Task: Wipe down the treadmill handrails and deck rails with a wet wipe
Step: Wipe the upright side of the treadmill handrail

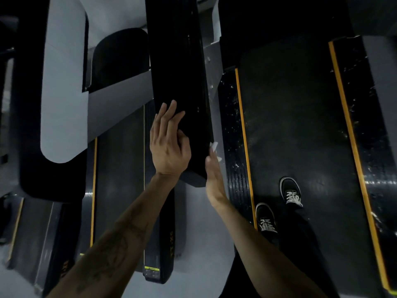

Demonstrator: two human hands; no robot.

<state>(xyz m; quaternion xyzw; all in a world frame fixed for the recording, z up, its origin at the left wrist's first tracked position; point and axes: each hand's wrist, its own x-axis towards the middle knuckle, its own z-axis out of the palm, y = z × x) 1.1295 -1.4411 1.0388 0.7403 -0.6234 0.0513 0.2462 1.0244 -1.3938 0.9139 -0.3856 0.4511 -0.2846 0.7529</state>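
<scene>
Frame centre: left hand (169, 145), grip spread flat on the black handrail (180, 82). Right hand (213, 175) presses the white wet wipe (214, 147) to its right side, fingers extended.

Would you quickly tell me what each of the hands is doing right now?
Left hand: open, fingers spread on the top of the black handrail, holding nothing.
Right hand: flat against the handrail's side, pressing a white wet wipe against it.

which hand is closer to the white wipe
Right. The right hand presses the wet wipe against the handrail's right side; the left hand lies on the rail's top, apart from the wipe.
</scene>
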